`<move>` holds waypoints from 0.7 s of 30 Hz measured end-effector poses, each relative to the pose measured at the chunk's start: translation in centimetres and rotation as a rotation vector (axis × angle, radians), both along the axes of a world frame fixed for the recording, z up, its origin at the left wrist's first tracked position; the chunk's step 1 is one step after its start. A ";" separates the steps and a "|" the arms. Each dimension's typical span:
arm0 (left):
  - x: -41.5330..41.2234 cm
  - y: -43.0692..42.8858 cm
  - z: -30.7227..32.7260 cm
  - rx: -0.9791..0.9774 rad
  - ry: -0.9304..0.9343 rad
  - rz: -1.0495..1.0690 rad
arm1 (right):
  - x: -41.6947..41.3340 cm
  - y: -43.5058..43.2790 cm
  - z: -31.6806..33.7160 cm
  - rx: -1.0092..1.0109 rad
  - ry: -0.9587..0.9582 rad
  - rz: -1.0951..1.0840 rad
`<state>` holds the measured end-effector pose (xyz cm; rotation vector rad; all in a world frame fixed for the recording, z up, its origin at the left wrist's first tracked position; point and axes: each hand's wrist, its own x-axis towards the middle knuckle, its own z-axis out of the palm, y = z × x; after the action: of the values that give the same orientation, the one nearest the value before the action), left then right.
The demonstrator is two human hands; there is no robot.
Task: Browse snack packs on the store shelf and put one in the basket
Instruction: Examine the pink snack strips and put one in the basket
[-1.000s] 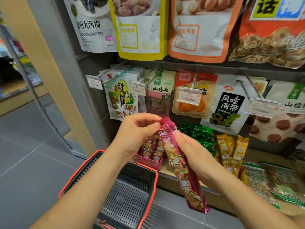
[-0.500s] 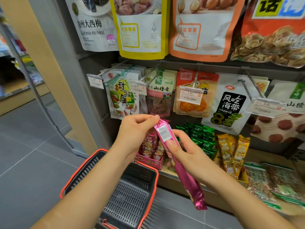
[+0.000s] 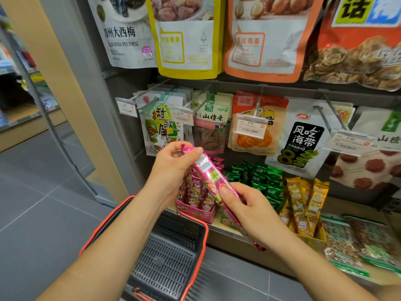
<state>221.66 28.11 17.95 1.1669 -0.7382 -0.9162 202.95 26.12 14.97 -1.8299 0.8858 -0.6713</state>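
You hold the long pink snack pack (image 3: 213,181) in both hands, up in the air over the front edge of the shelf (image 3: 227,233), near its left end. Your left hand (image 3: 173,164) pinches the crimped top end, and your right hand (image 3: 245,205) has its thumb and fingers (image 3: 227,192) curled round the middle. The bottom end pokes out below your right hand. The pack looks light and thin, like a shiny foil tube. It will likely bend and crinkle, and the foil may feel slippery. The snacks inside could crack, so do not squeeze hard. A good place to hold it is the flat sealed end or the middle, with a soft pinch. One hand should be enough to carry it. The basket (image 3: 205,235) is just below, under your left arm, with its far rim close to the shelf's front edge. More pink packs stand in a pink box (image 3: 195,210) at the shelf's front edge, with green packs (image 3: 260,181) and yellow packs (image 3: 303,203) beside them to the right.
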 end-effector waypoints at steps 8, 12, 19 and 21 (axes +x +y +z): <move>-1.5 0.3 -0.6 0.042 0.041 -0.194 | 0.3 0.0 0.3 -0.103 0.018 0.018; -2.4 0.3 -1.1 0.096 -0.047 -0.197 | 0.3 -0.4 0.5 -0.046 0.008 0.043; -3.6 1.0 -1.3 0.130 -0.462 -0.433 | -0.1 -1.8 2.5 0.048 -0.133 -0.055; -4.0 1.0 -1.5 0.138 -0.476 -0.461 | -0.4 -1.6 2.5 -0.008 -0.165 -0.058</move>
<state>217.62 29.13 16.50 1.3855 -1.3885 -1.0916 202.57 24.48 17.51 -1.7336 0.8300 -0.8507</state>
